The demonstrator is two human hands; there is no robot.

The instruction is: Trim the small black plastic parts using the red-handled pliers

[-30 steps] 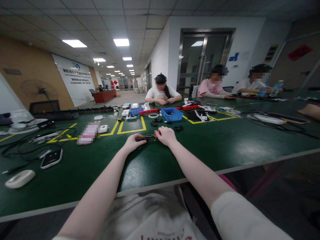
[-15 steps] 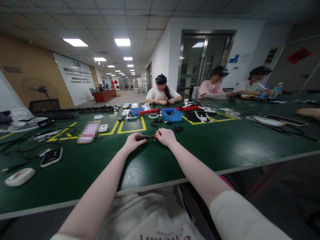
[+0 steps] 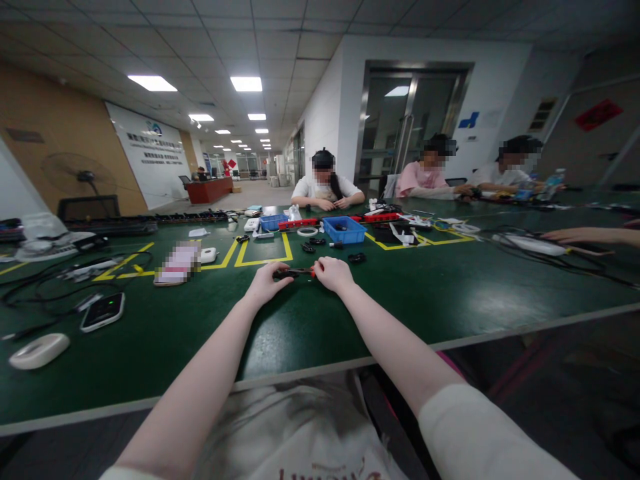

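Low over the green table (image 3: 320, 340), my left hand (image 3: 269, 283) is closed round a small black item (image 3: 283, 274), perhaps a bundled cable. My right hand (image 3: 333, 272) grips a tool with red handles (image 3: 313, 271), whose thin metal part points left to the black item. Most of the red handles is hidden by the right fingers. Just beyond the hands lie a small black bundle (image 3: 357, 257) and another black bundle (image 3: 307, 247). Behind them stands a blue bin (image 3: 344, 230) with dark items in it.
At the left are a phone (image 3: 177, 264), a device with a green light (image 3: 103, 312), a white roll (image 3: 40, 351) and loose cables. White tape (image 3: 307, 232) lies near the bin. Three people sit across the table; another person's hand (image 3: 575, 235) reaches in at the right.
At the right, another person's hand has come further in over the dark phone and cables. My own hands have barely moved and keep their grips.
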